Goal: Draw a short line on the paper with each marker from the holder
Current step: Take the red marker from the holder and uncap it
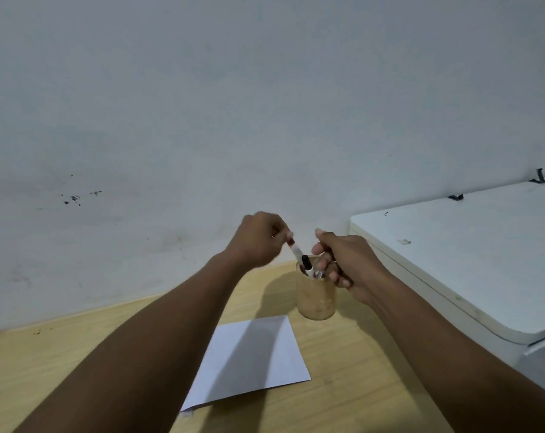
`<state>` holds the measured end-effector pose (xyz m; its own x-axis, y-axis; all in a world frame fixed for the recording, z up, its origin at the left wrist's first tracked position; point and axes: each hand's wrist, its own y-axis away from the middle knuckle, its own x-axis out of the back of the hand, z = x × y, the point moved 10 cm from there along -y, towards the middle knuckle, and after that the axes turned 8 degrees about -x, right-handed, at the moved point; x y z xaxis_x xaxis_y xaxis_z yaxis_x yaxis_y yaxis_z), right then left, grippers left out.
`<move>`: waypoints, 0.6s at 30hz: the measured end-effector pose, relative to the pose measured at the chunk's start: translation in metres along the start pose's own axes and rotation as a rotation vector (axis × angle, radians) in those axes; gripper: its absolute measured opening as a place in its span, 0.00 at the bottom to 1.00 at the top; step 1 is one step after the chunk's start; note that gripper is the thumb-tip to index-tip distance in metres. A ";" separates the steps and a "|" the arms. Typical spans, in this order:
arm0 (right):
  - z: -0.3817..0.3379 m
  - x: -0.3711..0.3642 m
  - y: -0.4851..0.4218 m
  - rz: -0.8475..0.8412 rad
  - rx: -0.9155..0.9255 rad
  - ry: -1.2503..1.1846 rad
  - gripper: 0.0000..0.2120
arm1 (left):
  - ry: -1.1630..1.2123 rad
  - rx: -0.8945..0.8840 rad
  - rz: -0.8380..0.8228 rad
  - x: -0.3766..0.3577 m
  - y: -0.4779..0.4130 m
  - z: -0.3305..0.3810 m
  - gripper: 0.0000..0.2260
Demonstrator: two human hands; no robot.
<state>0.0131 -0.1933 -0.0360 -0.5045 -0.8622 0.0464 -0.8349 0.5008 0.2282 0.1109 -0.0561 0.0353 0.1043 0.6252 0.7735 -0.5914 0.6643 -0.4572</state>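
A tan cylindrical holder (315, 300) stands on the wooden table (343, 401) near the wall. My left hand (260, 240) pinches the top end of a white marker (297, 253) that leans out of the holder's mouth. Beside it a black-capped marker (307, 264) sticks up in the holder. My right hand (343, 260) is at the holder's rim, fingers curled around something small and pale that I cannot identify. A white sheet of paper (265, 354) lies flat in front of the holder, partly under my left forearm.
A white box-like appliance (471, 257) fills the right side, its edge close to my right forearm. A pale wall (202, 120) rises just behind the holder.
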 end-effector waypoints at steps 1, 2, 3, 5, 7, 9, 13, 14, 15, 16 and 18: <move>-0.001 -0.017 0.006 -0.067 -0.026 0.021 0.20 | 0.037 0.030 0.059 0.018 0.001 -0.005 0.08; 0.001 -0.037 0.010 -0.136 -0.065 0.023 0.23 | 0.086 0.065 0.107 0.036 0.004 -0.012 0.08; 0.004 -0.058 0.015 -0.207 -0.111 -0.008 0.26 | 0.146 0.096 0.141 0.053 0.008 -0.019 0.08; 0.008 -0.105 0.021 -0.350 -0.192 -0.175 0.31 | 0.285 0.135 0.162 0.078 0.021 -0.032 0.09; 0.007 -0.145 0.023 -0.437 -0.231 -0.426 0.31 | 0.380 0.168 0.142 0.095 0.040 -0.044 0.10; 0.003 -0.173 0.023 -0.440 -0.229 -0.628 0.24 | 0.424 0.206 0.139 0.107 0.065 -0.059 0.11; 0.000 -0.225 0.033 -0.457 -0.157 -0.683 0.10 | 0.538 0.341 0.274 0.118 0.125 -0.109 0.13; 0.001 -0.236 0.038 -0.484 -0.128 -0.650 0.09 | 0.595 0.382 0.327 0.119 0.141 -0.122 0.14; 0.003 -0.246 0.041 -0.514 -0.097 -0.614 0.07 | 0.654 0.427 0.375 0.118 0.156 -0.137 0.14; 0.007 -0.253 0.044 -0.535 -0.067 -0.575 0.05 | 0.701 0.473 0.414 0.117 0.171 -0.152 0.14; 0.017 -0.253 0.040 -0.518 -0.016 -0.477 0.04 | 0.664 0.559 0.419 0.113 0.201 -0.180 0.14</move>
<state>0.1034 0.0465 -0.0554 -0.0869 -0.8599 -0.5030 -0.9924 0.0302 0.1197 0.1481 0.2219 -0.0484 0.1273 0.9857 0.1104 -0.9610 0.1501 -0.2322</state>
